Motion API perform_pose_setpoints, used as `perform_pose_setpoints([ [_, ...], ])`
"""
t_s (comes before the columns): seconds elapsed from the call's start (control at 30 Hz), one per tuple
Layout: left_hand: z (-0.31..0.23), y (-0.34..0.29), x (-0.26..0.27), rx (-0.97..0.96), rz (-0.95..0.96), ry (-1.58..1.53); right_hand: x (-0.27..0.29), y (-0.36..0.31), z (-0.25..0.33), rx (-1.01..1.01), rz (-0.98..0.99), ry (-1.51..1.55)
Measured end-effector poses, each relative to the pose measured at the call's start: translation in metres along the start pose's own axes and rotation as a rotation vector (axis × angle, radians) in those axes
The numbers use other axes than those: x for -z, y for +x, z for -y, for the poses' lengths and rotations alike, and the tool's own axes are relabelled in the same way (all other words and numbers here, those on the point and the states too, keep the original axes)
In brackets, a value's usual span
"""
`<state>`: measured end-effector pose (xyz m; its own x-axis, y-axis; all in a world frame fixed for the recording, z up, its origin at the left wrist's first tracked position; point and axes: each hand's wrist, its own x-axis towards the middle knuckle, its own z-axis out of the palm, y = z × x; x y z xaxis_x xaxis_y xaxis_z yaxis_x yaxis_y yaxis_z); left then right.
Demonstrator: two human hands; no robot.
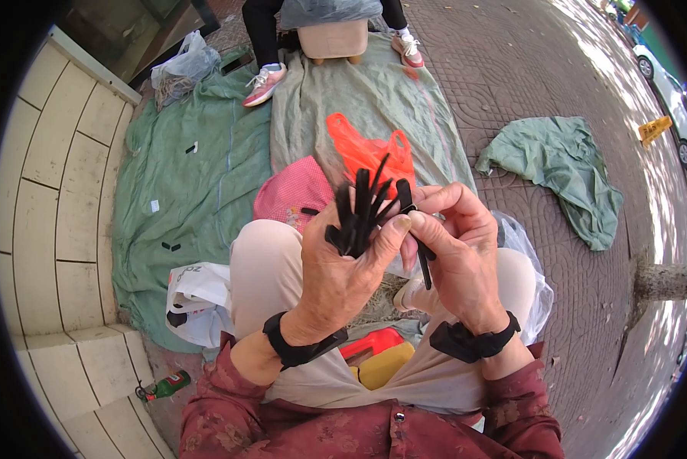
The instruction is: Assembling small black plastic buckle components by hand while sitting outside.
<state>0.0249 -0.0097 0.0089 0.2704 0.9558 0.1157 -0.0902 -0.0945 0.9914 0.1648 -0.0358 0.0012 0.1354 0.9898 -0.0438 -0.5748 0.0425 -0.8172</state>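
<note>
A loose bundle of black strips (356, 218) fans upward out of my left hand (324, 279), whose fingers are closed round it. Close beside it, my right hand (466, 252) pinches one black strip (424, 260) between thumb and fingers. The upper end of that strip meets the fingertips and thumb of my left hand. The strips look flat and flexible, but their exact kind cannot be made out. Both hands are raised in front of my knees. Behind them lie a red plastic bag (351, 141) and a pink patterned cloth item (291, 191).
Green cloth sheets (221, 176) cover the ground, with small black pieces (177, 247) on them. A white bag (200, 287) lies by my left knee, a green bottle (167, 385) near the tiled wall (45, 229). Opposite sits a person in pink shoes (265, 84). A tree trunk (665, 281) stands right.
</note>
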Motion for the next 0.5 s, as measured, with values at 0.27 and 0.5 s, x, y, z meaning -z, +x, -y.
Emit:
perform_pose_setpoints([
  [0.27,0.0015,0.0049,0.0021,0.073,0.040,-0.128,0.0066,0.0034,-0.0052,-0.065,-0.024,0.034],
  [0.5,0.0043,0.0043,-0.0049,-0.044,0.008,-0.133,0.0068,0.0024,0.0019,-0.064,0.057,0.057],
])
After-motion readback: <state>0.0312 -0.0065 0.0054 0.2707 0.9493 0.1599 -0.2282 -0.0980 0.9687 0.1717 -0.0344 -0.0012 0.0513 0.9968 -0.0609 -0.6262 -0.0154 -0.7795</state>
